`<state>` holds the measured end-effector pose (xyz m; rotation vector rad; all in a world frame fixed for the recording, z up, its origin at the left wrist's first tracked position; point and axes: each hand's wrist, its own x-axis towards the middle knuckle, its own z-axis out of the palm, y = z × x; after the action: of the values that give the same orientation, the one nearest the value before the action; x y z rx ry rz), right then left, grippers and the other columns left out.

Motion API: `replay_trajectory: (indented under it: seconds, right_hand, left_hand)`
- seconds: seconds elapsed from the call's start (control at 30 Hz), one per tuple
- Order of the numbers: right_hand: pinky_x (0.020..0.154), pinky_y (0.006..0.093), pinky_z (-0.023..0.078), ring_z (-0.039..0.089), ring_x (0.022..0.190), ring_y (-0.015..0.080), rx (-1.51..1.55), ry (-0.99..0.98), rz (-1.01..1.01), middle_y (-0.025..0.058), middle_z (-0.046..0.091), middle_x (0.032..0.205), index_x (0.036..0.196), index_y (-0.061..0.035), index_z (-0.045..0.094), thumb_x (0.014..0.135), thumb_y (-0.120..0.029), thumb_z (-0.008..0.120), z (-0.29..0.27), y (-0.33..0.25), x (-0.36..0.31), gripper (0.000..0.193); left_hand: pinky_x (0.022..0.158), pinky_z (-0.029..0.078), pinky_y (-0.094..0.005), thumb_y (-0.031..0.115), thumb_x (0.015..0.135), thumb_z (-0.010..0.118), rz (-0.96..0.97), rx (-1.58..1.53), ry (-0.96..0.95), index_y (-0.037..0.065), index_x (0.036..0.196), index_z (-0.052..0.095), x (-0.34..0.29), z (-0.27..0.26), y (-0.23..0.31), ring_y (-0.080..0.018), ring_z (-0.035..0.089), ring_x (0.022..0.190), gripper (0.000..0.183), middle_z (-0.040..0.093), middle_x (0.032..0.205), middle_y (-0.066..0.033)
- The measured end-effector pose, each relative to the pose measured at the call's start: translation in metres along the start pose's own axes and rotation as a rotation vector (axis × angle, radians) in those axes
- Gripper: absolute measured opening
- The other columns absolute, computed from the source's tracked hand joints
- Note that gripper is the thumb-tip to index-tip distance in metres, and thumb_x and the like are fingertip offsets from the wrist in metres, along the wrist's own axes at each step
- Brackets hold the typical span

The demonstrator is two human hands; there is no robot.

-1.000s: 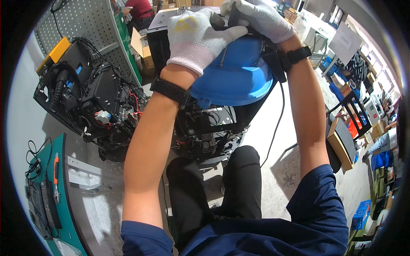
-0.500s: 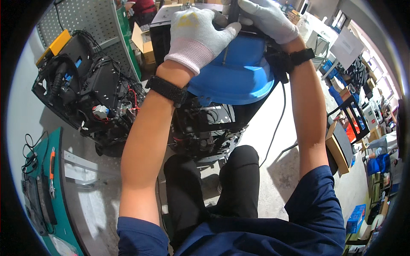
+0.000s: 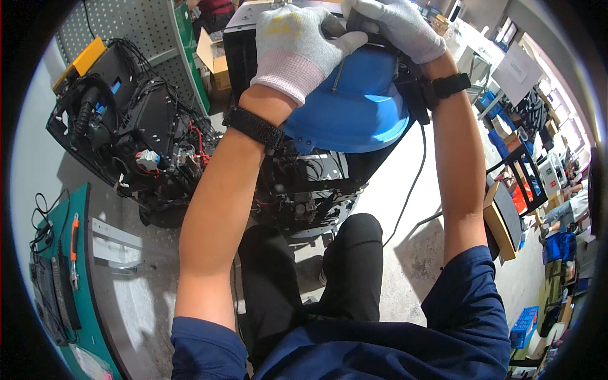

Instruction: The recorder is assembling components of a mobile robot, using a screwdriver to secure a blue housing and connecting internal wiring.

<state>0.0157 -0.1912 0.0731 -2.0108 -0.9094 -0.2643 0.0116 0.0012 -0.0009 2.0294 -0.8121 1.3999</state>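
Note:
A blue curved plastic cover point(image 3: 354, 123) sits on a black machine point(image 3: 310, 206) standing in front of my knees. Over the cover's far edge, my left hand point(image 3: 301, 47) wears a white knit glove with a yellow mark; its fingers are curled and its thumb points right. My right hand point(image 3: 399, 28), gloved the same way, is bent down beside it, fingers closed near my left thumb. A small dark part shows between the two hands, but what the fingers grip is hidden. Below the cover, wiring and metal parts of the machine are exposed.
A second opened machine point(image 3: 142, 133) with loose cables stands on the left before a perforated panel point(image 3: 133, 31). A green-topped table point(image 3: 82, 253) holds an orange-handled tool point(image 3: 75, 247). A black cable point(image 3: 415, 183) runs down to the floor. On the right is a chair point(image 3: 522, 174).
The upright dark piece between my hands no longer shows. My left hand has shifted slightly right, and both hands remain at the cover's far edge.

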Motion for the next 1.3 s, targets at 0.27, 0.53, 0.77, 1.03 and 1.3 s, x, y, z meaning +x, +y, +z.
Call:
replay_trajectory:
  seconds: [0.27,0.53,0.77,1.03,1.3]
  right_hand:
    - [0.061,0.022,0.041,0.05,0.068,0.0057,0.266,0.023,-0.035,0.0016,0.067,0.089,0.106,-0.0025,0.07,0.105,-0.04,0.057,0.003,0.001,-0.005,0.04]
    - [0.058,0.0209,0.04,0.049,0.064,0.0052,0.069,0.024,0.031,-0.0019,0.063,0.078,0.094,-0.0045,0.069,0.097,-0.025,0.063,-0.003,0.003,-0.003,0.022]
    - [0.059,0.0209,0.04,0.047,0.063,0.0051,0.313,0.041,-0.021,-0.0007,0.063,0.079,0.11,-0.0028,0.07,0.105,-0.038,0.059,0.007,0.003,-0.002,0.038]
    - [0.059,0.0214,0.04,0.048,0.064,0.0055,0.148,-0.003,-0.076,-0.0005,0.063,0.081,0.117,-0.0012,0.069,0.106,-0.042,0.056,0.0,0.004,-0.004,0.045]
    - [0.057,0.0221,0.04,0.049,0.062,0.006,0.276,-0.009,-0.105,-0.0001,0.062,0.076,0.096,-0.0032,0.071,0.103,-0.037,0.062,-0.003,0.017,0.001,0.036]
  left_hand:
    - [0.068,0.057,-0.035,0.058,0.078,0.082,0.048,0.075,-0.013,0.006,0.082,0.08,0.002,-0.004,0.0,-0.0238,0.071,0.064,0.052,0.074,0.072,-0.0098]
    - [0.067,0.057,-0.0336,0.063,0.071,0.085,0.094,0.08,0.05,0.007,0.079,0.08,0.003,-0.004,0.006,-0.0229,0.072,0.065,0.057,0.074,0.072,-0.0099]
    - [0.065,0.058,-0.0347,0.063,0.077,0.081,-0.044,0.016,-0.024,0.006,0.081,0.08,0.0,0.001,0.001,-0.0242,0.071,0.064,0.057,0.074,0.073,-0.0118]
    - [0.066,0.058,-0.0364,0.063,0.079,0.079,0.016,0.158,-0.017,0.007,0.082,0.08,0.006,-0.016,0.012,-0.0249,0.07,0.063,0.057,0.073,0.071,-0.0106]
    - [0.066,0.057,-0.0362,0.063,0.078,0.08,0.084,0.055,0.029,0.007,0.08,0.08,0.005,-0.012,0.012,-0.0254,0.07,0.062,0.056,0.074,0.071,-0.0102]
